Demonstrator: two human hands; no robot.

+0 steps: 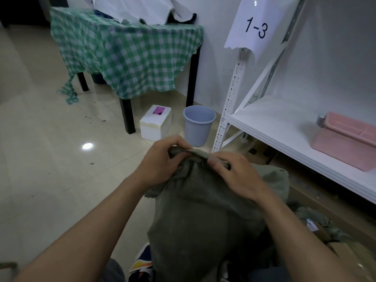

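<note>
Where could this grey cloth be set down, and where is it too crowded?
Shelf board is bare left of the pink tray. Floor tiles are bare left of the left hand holding the cloth, up to the table. Crowded: foam box and bucket ahead, cardboard under the shelf.

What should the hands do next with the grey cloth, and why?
Probably slide apart along the top edge to pull it straight. The left hand and right hand both pinch that edge close together, and the grey cloth hangs bunched and wrinkled beneath them.
</note>
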